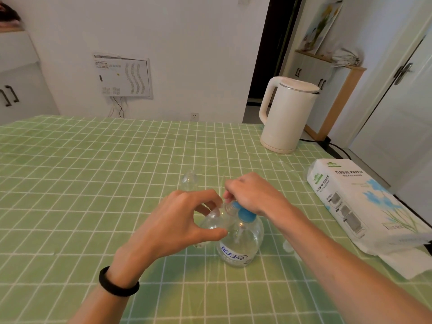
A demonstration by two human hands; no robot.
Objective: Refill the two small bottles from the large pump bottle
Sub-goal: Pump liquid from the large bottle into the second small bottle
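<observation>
Checked table (pixel 93 183), left hand (pixel 177 220) gripping small bottle (pixel 214 222)

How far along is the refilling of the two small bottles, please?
Nothing looks finished; fill levels in the clear bottles are unclear. In hand: the left hand holds a tilted small bottle at the spout; the right hand grips the blue head of the pump bottle. Left: the second small bottle stands behind, untouched.
</observation>
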